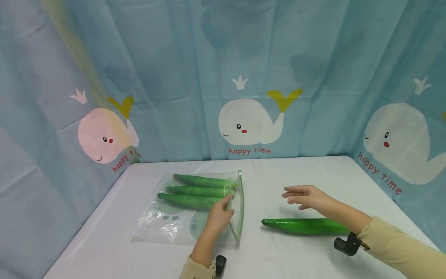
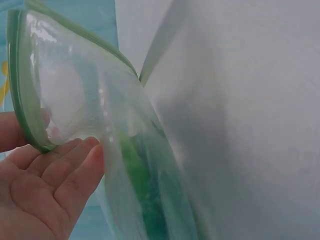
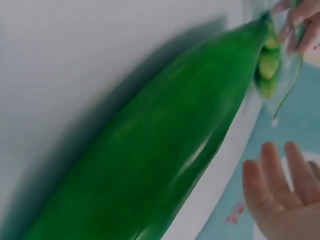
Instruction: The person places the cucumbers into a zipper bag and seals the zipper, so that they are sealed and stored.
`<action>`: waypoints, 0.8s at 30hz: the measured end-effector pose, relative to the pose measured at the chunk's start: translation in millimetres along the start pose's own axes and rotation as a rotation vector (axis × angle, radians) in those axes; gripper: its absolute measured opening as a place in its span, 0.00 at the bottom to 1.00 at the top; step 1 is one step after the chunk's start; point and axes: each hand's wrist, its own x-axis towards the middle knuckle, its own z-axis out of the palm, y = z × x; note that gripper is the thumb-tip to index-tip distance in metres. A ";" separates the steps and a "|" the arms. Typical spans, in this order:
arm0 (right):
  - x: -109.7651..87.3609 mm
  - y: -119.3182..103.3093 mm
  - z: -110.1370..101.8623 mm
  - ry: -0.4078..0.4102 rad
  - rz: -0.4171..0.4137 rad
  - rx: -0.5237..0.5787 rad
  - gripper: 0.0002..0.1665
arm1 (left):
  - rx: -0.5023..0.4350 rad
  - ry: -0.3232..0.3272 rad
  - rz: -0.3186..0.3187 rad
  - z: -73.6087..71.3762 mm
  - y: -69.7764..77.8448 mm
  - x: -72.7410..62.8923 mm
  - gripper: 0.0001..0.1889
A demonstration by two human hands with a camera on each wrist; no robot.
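Note:
A clear zip bag [image 1: 151, 228] with a green zip strip lies at the left of the table, its mouth toward the right. Inside it are three green cucumbers [image 1: 195, 200], side by side. My left hand [image 1: 216, 217] holds the bag at its mouth; the left wrist view shows thumb and fingers gripping the green-edged rim [image 2: 20, 95], which gapes apart. Another cucumber [image 1: 296, 226], glossy and dark green, lies on the table to the right of the bag. Above and just behind it hovers my right hand [image 1: 311, 197], fingers extended and holding nothing.
A white cloth covers the table [image 1: 278, 259]. Behind it and along both sides hangs a blue curtain [image 1: 181, 77] printed with whales. Dark wrist cameras [image 1: 348, 245] sit on both of my wrists, below beige sleeves.

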 end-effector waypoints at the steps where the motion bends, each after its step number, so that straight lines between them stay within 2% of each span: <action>1: -3.5 2.1 -5.0 -0.012 -0.008 -0.021 0.36 | 0.002 -0.003 0.001 -0.3 -0.1 0.1 0.27; 10: -31.9 22.3 -42.3 -0.141 -0.135 -0.153 0.32 | -0.002 -0.030 0.003 -5.3 0.6 0.0 0.28; 16: -47.4 37.0 -59.4 -0.218 -0.224 -0.335 0.36 | 0.003 -0.036 0.023 -8.6 -1.4 -0.2 0.28; 21: -58.7 49.9 -67.7 -0.266 -0.205 -0.419 0.41 | 0.001 -0.037 0.023 -10.2 -1.6 -0.5 0.28; 24: -64.1 59.6 -72.6 -0.270 -0.166 -0.420 0.43 | 0.002 -0.041 0.017 -10.6 -0.6 -0.8 0.28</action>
